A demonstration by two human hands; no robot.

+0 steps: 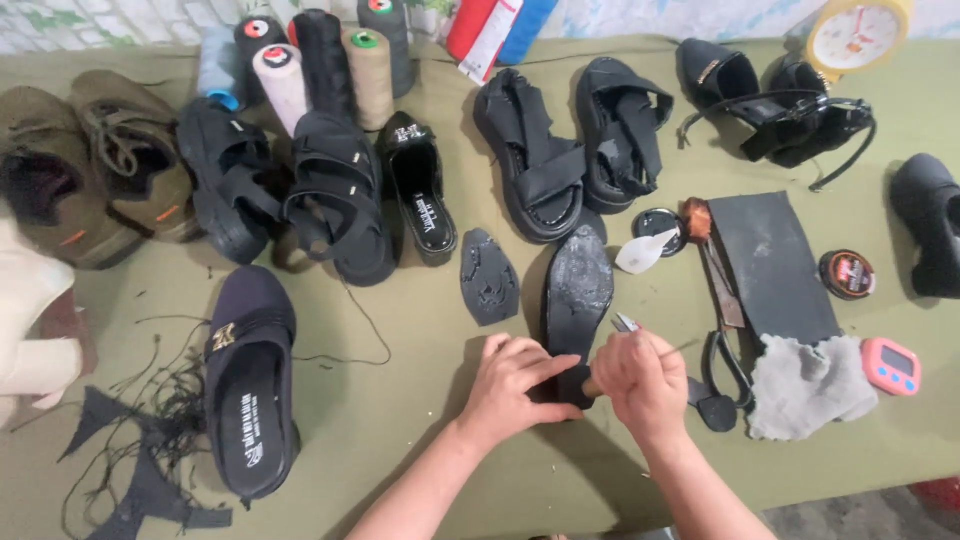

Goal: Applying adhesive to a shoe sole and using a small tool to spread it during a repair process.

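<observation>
Head view: hands point(580, 385) on sole point(575, 300) (upturned)

Landmark: grey cloth point(808, 385) at table's right front.

- Pink digital timer point(891, 366), rounded rect w/ small grey screen, just right of cloth, touching it.
- Round polish tin point(846, 274), black lid w/ red-orange label, behind cloth, a bit right.
- Yellow clock point(856, 35), round white dial, far behind cloth at table's back edge.
- Red, white & blue package point(495, 30), tilted, far behind cloth & well left.
- Thread cones point(283, 75) w/ round red/green/white end labels, far left-behind.
- Black slipper point(248, 385) w/ white printed insole label, well left of cloth.
</observation>
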